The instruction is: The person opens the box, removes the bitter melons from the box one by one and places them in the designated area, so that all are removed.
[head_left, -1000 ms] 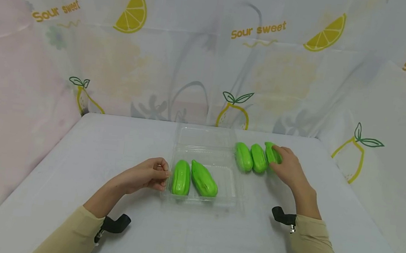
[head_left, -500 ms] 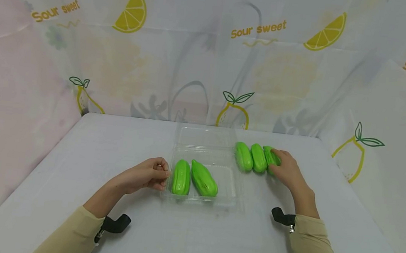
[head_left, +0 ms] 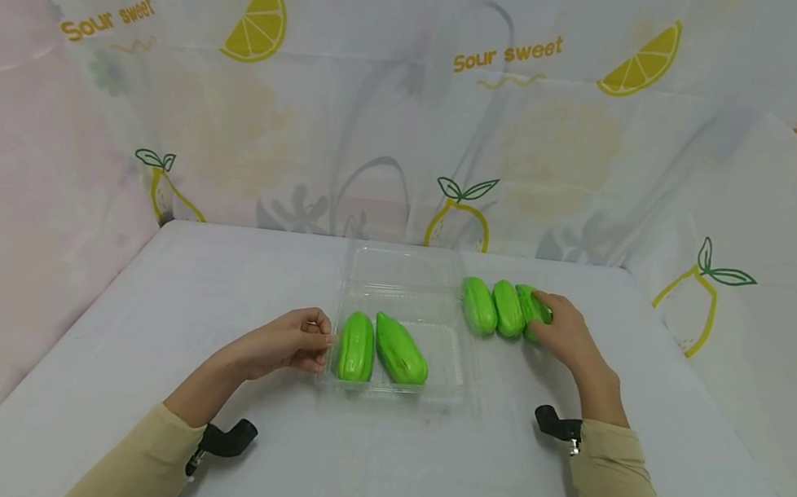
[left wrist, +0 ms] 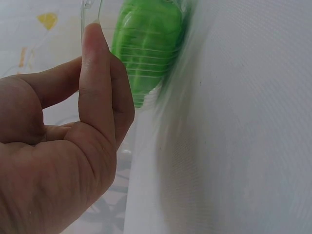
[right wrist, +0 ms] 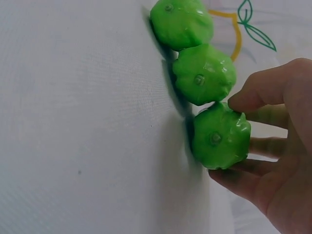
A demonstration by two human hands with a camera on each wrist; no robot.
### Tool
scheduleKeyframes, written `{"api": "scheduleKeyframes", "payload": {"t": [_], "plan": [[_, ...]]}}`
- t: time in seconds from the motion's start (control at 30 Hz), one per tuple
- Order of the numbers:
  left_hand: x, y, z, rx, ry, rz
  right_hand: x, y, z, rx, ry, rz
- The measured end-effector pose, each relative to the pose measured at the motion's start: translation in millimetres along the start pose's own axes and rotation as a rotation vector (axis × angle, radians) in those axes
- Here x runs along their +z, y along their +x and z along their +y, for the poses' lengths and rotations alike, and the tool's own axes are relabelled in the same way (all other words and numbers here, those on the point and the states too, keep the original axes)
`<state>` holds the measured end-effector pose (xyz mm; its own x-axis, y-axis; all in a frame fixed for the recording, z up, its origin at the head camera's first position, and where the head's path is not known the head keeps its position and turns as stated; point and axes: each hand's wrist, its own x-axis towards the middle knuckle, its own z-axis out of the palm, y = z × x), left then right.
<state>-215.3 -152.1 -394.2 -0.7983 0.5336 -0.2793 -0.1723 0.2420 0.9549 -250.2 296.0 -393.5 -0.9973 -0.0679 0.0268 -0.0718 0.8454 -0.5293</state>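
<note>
Green gourds [head_left: 401, 353] were partly boxed: two lay in the clear clamshell [head_left: 443, 360], pinched at its side by the left hand [head_left: 288, 342]; three sat outside, the rightmost gourd [right wrist: 216, 141] gripped by the right hand [head_left: 566, 331].

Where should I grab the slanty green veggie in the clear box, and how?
I'd hold the slanted green veggie across its fat middle, coming from above: it lies down in the open clear box, with walls around it. There's finger room on its right, while another veggie sits close on its left. The thin, pointed far end might slip.
</note>
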Motion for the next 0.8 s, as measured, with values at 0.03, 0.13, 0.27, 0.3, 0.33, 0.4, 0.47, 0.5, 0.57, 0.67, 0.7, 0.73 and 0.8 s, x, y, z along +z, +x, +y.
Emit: {"api": "scheduleKeyframes", "payload": {"t": [0.03, 0.13, 0.27, 0.3, 0.33, 0.4, 0.47, 0.5, 0.57, 0.67, 0.7, 0.73, 0.8], "plan": [[0.1, 0.0, 0.1, 0.0, 0.0, 0.001, -0.1, 0.1, -0.1, -0.002, 0.001, 0.0], [-0.1, 0.2, -0.3, 0.001, 0.002, 0.003, -0.6, 0.1, 0.0, -0.001, 0.004, -0.003], [-0.6, 0.5, -1.2, 0.0, 0.001, 0.004, -0.9, -0.6, -0.5, -0.002, 0.009, -0.006], [-0.6, 0.5, -1.2, 0.0, -0.001, 0.003, -0.9, -0.9, -0.7, -0.004, 0.012, -0.006], [-0.8, 0.6, -1.2, -0.002, -0.002, 0.003, -0.9, -1.1, -0.7, -0.004, 0.016, -0.005], [-0.9, 0.7, -1.1, -0.002, -0.006, 0.002, -0.6, -1.3, -0.2, -0.008, 0.022, 0.0], [-1.0, 0.5, -1.0, -0.001, -0.009, 0.001, -0.6, -1.2, 0.9, -0.01, 0.028, 0.006], [-1.0, 0.5, -1.0, 0.0, -0.01, 0.0, -0.7, -1.2, 1.3, -0.011, 0.031, 0.011], [-1.2, 0.4, -1.0, 0.001, -0.01, -0.001, -1.0, -1.4, 1.4, -0.012, 0.03, 0.024], [-1.3, 0.6, -0.9, 0.0, -0.008, -0.002, -2.1, -2.0, 1.0, -0.012, 0.027, 0.041], [-1.4, 0.7, -0.9, 0.0, -0.008, -0.002, -2.5, -2.2, 0.5, -0.015, 0.024, 0.048], [-1.4, 0.8, -0.8, -0.001, -0.007, -0.002, -2.8, -2.7, -0.6, -0.019, 0.023, 0.054], [-1.4, 1.0, -0.7, -0.003, -0.008, -0.002, -3.7, -3.4, -1.4, -0.026, 0.022, 0.061]]}}
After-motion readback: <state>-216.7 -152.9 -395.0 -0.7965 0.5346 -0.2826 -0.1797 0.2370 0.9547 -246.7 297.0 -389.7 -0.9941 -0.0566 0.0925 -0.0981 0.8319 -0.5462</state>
